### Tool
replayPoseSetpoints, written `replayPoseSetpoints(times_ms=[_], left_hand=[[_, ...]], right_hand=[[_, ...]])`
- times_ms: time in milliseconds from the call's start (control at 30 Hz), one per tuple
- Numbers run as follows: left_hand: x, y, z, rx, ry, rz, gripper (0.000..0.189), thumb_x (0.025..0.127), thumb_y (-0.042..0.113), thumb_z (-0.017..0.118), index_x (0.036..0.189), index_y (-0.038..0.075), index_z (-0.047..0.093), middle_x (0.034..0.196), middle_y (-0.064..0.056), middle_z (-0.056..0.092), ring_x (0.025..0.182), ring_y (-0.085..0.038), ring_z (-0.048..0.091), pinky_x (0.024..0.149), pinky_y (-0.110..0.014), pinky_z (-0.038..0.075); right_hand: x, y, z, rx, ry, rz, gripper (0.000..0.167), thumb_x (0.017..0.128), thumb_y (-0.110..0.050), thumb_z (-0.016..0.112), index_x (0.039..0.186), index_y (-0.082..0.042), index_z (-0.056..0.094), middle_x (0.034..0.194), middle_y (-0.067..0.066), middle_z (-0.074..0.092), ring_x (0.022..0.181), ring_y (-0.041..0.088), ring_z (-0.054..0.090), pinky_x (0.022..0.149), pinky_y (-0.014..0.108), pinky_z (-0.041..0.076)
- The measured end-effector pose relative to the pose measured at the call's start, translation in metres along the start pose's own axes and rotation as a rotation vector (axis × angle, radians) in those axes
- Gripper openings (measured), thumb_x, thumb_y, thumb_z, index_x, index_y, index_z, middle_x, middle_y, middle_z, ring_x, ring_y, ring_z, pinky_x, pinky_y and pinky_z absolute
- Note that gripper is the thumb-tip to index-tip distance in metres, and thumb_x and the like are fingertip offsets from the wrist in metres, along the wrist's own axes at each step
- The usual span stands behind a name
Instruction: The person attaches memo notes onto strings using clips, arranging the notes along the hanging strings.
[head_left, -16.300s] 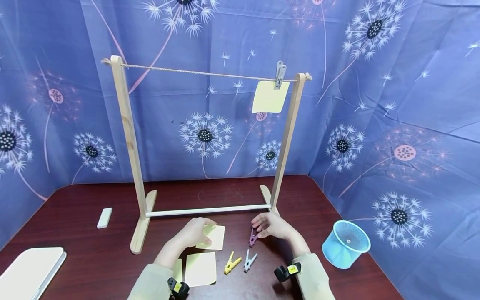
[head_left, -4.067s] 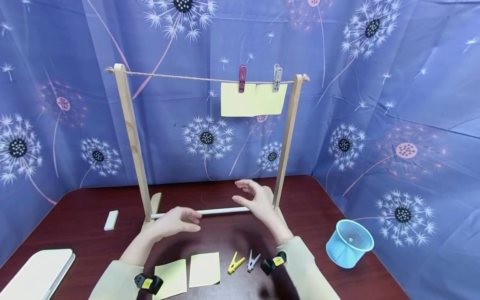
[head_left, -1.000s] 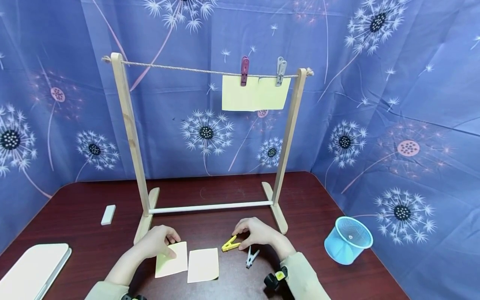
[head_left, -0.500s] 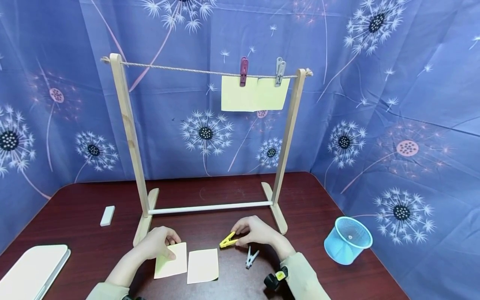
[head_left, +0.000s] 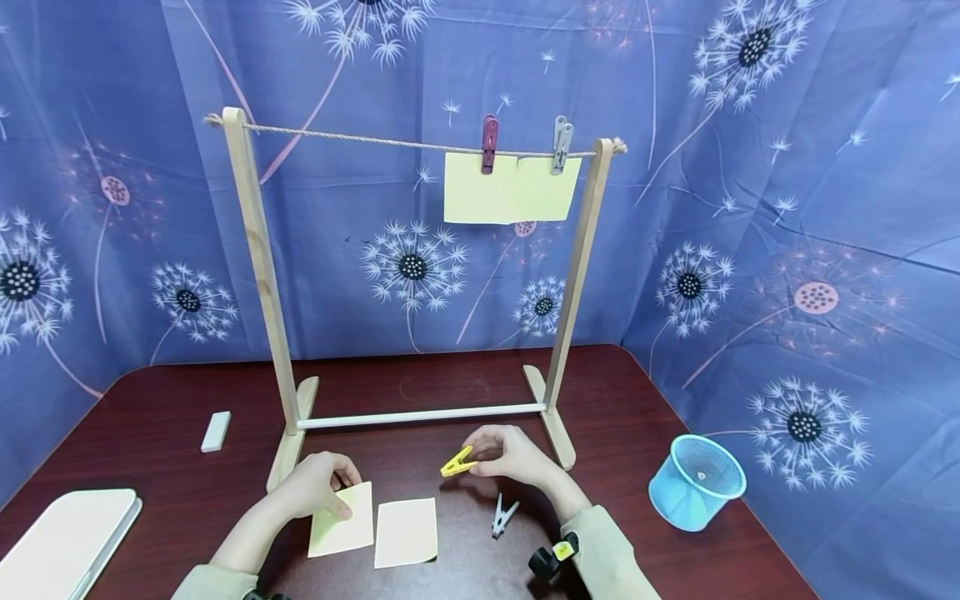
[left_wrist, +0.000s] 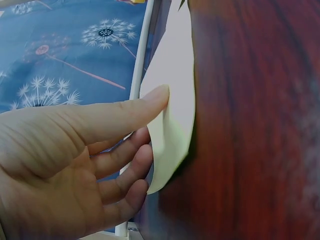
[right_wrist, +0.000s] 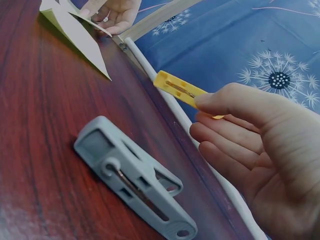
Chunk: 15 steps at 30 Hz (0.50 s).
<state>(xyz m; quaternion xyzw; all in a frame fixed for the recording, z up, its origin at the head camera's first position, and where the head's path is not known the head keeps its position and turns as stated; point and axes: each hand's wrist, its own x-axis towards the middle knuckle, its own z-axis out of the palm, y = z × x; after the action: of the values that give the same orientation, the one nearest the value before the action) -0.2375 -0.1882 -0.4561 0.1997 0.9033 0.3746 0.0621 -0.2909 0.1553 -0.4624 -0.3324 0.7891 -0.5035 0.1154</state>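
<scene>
Yellow clip [right_wrist: 182,92], held by its handles in the right hand's [head_left: 504,457] narrow pinch, lies lengthwise toward the left hand [head_left: 318,486], which pinches a note's [head_left: 354,531] left side.

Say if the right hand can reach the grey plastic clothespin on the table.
Likely yes: nothing visible lies between the right hand and grey clothespin, though that hand pinches a yellow plastic clothespin.

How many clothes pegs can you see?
4: a dark red peg and a silvery peg on the rope, a yellow peg held in the right hand, and a light grey peg on the table.
</scene>
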Motion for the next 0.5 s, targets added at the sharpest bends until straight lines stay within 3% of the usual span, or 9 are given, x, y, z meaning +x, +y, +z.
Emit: replayPoseSetpoints(times_ms=[500], left_hand=[[-0.0002, -0.0018, -0.0005, -0.049, -0.027, 0.006, 0.033, 0.056, -0.006, 0.086, 0.084, 0.002, 0.07, 0.074, 0.0, 0.06, 0.066, -0.011, 0.05, 0.06, -0.021, 0.043]], right_hand=[[-0.0007, -0.0002, 0.0011, 0.002, 0.043, 0.007, 0.037, 0.086, -0.007, 0.072, 0.118, 0.008, 0.062, 0.105, 0.022, 0.071, 0.099, 0.021, 0.068, 0.085, 0.02, 0.051]])
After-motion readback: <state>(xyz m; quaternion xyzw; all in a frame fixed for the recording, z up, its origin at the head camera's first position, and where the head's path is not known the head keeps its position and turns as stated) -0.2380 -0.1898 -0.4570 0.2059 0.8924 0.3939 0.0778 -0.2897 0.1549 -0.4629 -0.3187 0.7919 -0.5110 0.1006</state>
